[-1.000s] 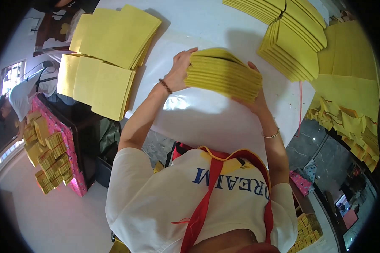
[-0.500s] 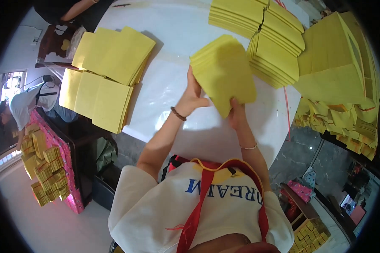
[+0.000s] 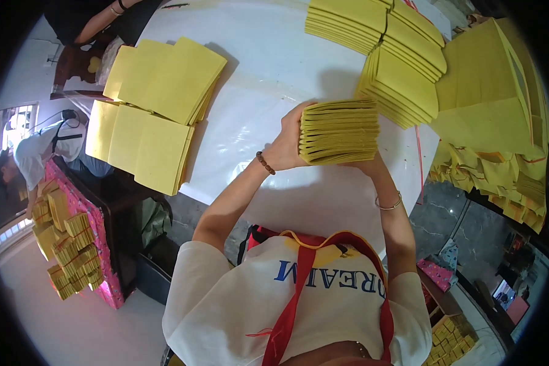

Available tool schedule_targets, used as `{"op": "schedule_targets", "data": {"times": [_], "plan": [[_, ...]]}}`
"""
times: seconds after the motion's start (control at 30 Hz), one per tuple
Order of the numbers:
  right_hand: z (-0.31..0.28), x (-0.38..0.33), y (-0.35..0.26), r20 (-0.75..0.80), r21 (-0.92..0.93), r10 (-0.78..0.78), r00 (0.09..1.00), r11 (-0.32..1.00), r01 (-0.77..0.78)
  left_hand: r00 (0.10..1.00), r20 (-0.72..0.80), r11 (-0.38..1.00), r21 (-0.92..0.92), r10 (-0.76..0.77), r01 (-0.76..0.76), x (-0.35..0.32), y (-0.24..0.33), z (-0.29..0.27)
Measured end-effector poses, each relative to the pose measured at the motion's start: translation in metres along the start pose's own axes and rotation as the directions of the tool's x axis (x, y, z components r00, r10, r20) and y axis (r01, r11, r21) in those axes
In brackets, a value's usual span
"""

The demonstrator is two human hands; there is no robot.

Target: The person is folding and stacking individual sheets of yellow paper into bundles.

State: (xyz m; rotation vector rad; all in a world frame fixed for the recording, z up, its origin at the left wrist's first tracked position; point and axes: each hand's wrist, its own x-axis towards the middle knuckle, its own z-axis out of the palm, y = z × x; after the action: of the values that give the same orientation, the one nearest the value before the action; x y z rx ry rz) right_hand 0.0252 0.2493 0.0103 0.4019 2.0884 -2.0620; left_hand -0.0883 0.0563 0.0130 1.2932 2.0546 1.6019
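You have a thick bundle of folded yellow paper sheets [image 3: 338, 131] clamped between both hands above the white table [image 3: 268, 67], its layered edges turned toward you, so the step in hand looks like squaring the bundle up. Your left hand [image 3: 287, 146] presses flat against the bundle's left end, fingers [image 3: 299, 116] curled up over the top corner; your right hand [image 3: 366, 163] supports it from beneath on the right, mostly hidden by the paper, so you cannot tell how its fingers lie beyond that they bear the load. The bundle is held clear of the table, just beside the fanned stacks of yellow sheets [image 3: 402, 79] that step away toward the far right. The next move, by my reading, calls for keeping even pressure from both ends so the layers stay flush, and a level set-down if it joins a pile; a loose grip would let the middle sheets slide out. To your left, two flat piles of yellow sheets [image 3: 146, 116] lie overlapping at the table's edge, well apart from your hands. Far right, a tall yellow heap [image 3: 488, 91] leans above loose, crumpled yellow pieces [image 3: 500, 183]. On the floor at left, tied yellow bundles [image 3: 67, 244] sit against a pink patterned box [image 3: 94, 244]; at lower right a small pink package [image 3: 436, 273] and a carton of small yellow packs [image 3: 451, 338] are visible. No legible labels matter here.
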Motion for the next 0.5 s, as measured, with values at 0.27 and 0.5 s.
{"op": "schedule_targets", "data": {"times": [0.27,0.5], "plan": [[0.011,-0.001,0.002,0.018,-0.665,-0.603,0.798,0.588,0.460,0.992,-0.120,0.986,-0.164,-0.025,0.005,-0.003,-0.006,0.001],[0.017,-0.003,-0.044,-0.323,0.276,-0.422,0.847,0.814,0.511,1.000,-0.013,0.999,-0.034,0.017,-0.017,0.005,-0.007,-0.007]]}}
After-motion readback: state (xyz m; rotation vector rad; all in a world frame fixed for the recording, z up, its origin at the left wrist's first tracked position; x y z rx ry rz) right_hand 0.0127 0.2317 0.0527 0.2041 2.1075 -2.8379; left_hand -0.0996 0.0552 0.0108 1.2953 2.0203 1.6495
